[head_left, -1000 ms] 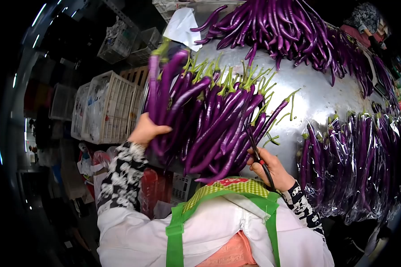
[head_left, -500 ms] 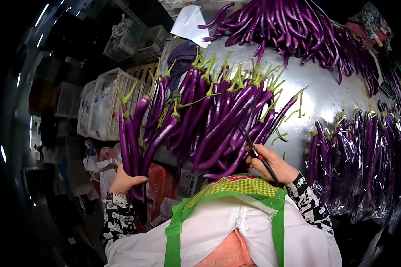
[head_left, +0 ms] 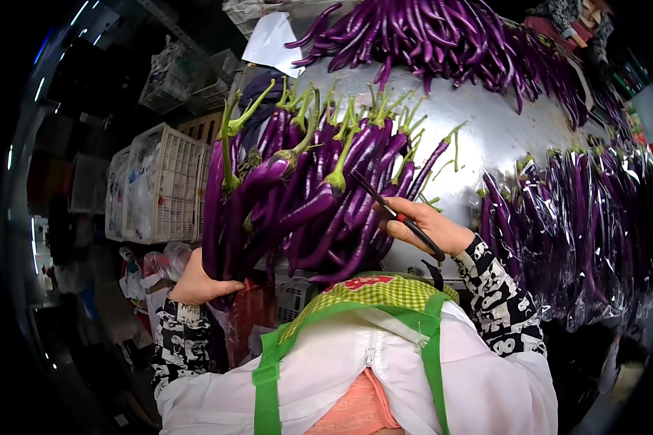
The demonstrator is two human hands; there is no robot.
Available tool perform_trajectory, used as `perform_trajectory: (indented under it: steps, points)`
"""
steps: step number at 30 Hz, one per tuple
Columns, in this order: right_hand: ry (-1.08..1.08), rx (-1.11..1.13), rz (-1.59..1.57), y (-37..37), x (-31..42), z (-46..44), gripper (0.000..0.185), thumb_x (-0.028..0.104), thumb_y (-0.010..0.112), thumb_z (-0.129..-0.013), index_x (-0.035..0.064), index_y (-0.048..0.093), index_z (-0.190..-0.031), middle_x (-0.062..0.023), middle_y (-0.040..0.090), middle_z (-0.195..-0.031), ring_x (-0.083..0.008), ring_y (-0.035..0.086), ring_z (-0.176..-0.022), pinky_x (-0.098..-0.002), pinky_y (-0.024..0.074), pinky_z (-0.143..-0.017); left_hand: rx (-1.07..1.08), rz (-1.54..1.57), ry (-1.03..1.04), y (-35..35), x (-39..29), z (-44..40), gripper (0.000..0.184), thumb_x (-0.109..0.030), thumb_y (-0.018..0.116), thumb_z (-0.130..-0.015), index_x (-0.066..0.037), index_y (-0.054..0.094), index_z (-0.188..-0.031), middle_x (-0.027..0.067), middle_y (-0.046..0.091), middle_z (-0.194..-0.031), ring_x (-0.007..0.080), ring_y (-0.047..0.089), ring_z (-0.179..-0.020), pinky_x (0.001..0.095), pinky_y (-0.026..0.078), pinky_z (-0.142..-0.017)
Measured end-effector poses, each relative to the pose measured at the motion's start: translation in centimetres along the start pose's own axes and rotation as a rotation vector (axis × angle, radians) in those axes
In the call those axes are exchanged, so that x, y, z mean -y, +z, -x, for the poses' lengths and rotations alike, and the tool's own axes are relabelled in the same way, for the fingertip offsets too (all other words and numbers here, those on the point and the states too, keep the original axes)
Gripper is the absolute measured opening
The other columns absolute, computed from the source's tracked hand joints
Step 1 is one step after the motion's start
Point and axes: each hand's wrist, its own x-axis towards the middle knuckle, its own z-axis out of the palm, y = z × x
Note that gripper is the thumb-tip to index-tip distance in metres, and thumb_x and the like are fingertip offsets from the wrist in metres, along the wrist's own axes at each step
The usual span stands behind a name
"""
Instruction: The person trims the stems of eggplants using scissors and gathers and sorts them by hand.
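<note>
My left hand point(head_left: 204, 279) is closed round the lower part of a bunch of long purple eggplants point(head_left: 257, 181), whose green stems point up and away. In my right hand point(head_left: 432, 226) is a pair of scissors point(head_left: 406, 220) with dark blades and a touch of red at the handle. The blades point up and to the left, over a pile of eggplants point(head_left: 355, 199) on the metal table point(head_left: 479, 141). Part of that pile is hidden behind the held bunch.
A bigger eggplant heap point(head_left: 428, 32) lies at the table's far side. Plastic-wrapped eggplants point(head_left: 559, 225) stand in rows on the right. White crates point(head_left: 170, 185) are at the left, and a paper sheet point(head_left: 272, 43) lies at the back. Another person's arm point(head_left: 569, 25) shows at top right.
The held bunch has come up closer to the camera and leans further right over the pile. My right hand, with the scissors, has shifted slightly up. The whole view has moved a little.
</note>
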Motion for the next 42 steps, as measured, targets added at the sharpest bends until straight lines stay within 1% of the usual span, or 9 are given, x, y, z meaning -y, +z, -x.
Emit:
perform_trajectory:
  steps: [11, 16, 19, 20, 23, 28, 35, 36, 42]
  points:
    - [0.033, -0.051, -0.124, -0.2, -1.8, 3.4, 0.057, 0.048, 0.056, -0.094, 0.0063, 0.053, -0.133, -0.001, 0.062, -0.091, -0.0093, 0.054, -0.078, -0.0234, 0.0456, -0.067, 0.253, -0.033, -0.081, 0.6, -2.8, -3.3, 0.051, -0.005, 0.082, -0.061, 0.002, 0.061, -0.107, 0.0064, 0.067, -0.092, 0.0148, 0.06, -0.085, 0.0317, 0.048, -0.081]
    - [0.043, -0.112, -0.282, 1.6, -2.3, 5.7, 0.042, 0.036, 0.049, -0.099, 0.0, 0.056, -0.12, 0.0005, 0.053, -0.071, -0.009, 0.049, -0.062, -0.0242, 0.0407, -0.058, 0.267, -0.218, 0.122, 1.2, -2.5, -4.9, 0.05, 0.0, 0.079, -0.062, 0.003, 0.06, -0.108, 0.0095, 0.066, -0.094, 0.0152, 0.058, -0.085, 0.0311, 0.047, -0.083]
    - [-0.052, -0.344, 0.056, 3.5, -4.8, 6.7, 0.032, 0.029, 0.053, -0.098, 0.0006, 0.058, -0.112, -0.0014, 0.051, -0.065, -0.0099, 0.048, -0.059, -0.0269, 0.0417, -0.056, 0.241, -0.224, 0.171, 1.8, -3.0, -5.9, 0.051, 0.001, 0.078, -0.063, 0.004, 0.06, -0.11, 0.0103, 0.066, -0.095, 0.0159, 0.058, -0.085, 0.0315, 0.047, -0.083]
    - [-0.024, -0.376, 0.088, 3.7, -5.2, 7.1, 0.022, 0.022, 0.058, -0.096, 0.0012, 0.06, -0.103, -0.0077, 0.053, -0.063, -0.0177, 0.05, -0.056, -0.0321, 0.0444, -0.055, 0.245, -0.224, 0.108, 2.0, -3.3, -6.1, 0.051, 0.001, 0.078, -0.063, 0.004, 0.06, -0.11, 0.0108, 0.066, -0.095, 0.0165, 0.058, -0.085, 0.0317, 0.047, -0.084]
    - [0.054, -0.404, -0.009, 3.9, -3.9, 8.2, 0.023, 0.022, 0.057, -0.096, 0.0003, 0.06, -0.102, -0.0077, 0.052, -0.062, -0.0162, 0.05, -0.056, -0.0314, 0.0454, -0.056, 0.249, -0.23, 0.017, 2.3, -3.8, -6.8, 0.051, 0.0, 0.077, -0.063, 0.004, 0.06, -0.11, 0.0116, 0.067, -0.095, 0.0175, 0.059, -0.086, 0.032, 0.047, -0.084]
    - [0.109, -0.215, -0.368, 2.6, -1.7, 7.2, 0.041, 0.035, 0.04, -0.102, 0.0027, 0.045, -0.128, -0.0057, 0.053, -0.1, -0.0102, 0.052, -0.085, -0.0248, 0.0447, -0.075, 0.266, -0.281, 0.149, 2.7, -3.9, -7.5, 0.051, -0.001, 0.077, -0.063, 0.002, 0.06, -0.111, 0.0127, 0.067, -0.093, 0.0189, 0.06, -0.085, 0.032, 0.048, -0.083]
    - [-0.003, -0.19, -0.379, 0.9, -0.5, 5.0, 0.048, 0.044, 0.041, -0.101, 0.0026, 0.047, -0.125, -0.0017, 0.053, -0.087, -0.0077, 0.05, -0.073, -0.0223, 0.0433, -0.065, 0.277, -0.378, 0.219, 3.3, -5.0, -7.6, 0.053, -0.001, 0.073, -0.063, 0.0, 0.059, -0.114, 0.0173, 0.065, -0.092, 0.0241, 0.062, -0.083, 0.033, 0.048, -0.083]
    - [-0.007, -0.25, -0.355, 1.0, -0.1, 5.0, 0.033, 0.031, 0.05, -0.1, 0.001, 0.052, -0.114, -0.0038, 0.057, -0.079, -0.0114, 0.054, -0.069, -0.0278, 0.046, -0.061, 0.267, -0.369, 0.206, 3.2, -5.0, -7.6, 0.052, -0.001, 0.073, -0.063, 0.0, 0.059, -0.114, 0.0183, 0.065, -0.092, 0.0264, 0.063, -0.083, 0.0335, 0.048, -0.082]
    - [-0.015, -0.53, -0.053, 2.9, -2.3, 5.6, 0.021, 0.018, 0.063, -0.092, -0.0013, 0.058, -0.101, -0.0113, 0.054, -0.065, -0.0218, 0.054, -0.054, -0.0317, 0.043, -0.052, 0.144, -0.371, 0.175, 3.2, -4.1, -7.7, 0.051, -0.002, 0.071, -0.063, -0.003, 0.06, -0.113, 0.019, 0.066, -0.093, 0.0373, 0.065, -0.087, 0.0369, 0.05, -0.079]
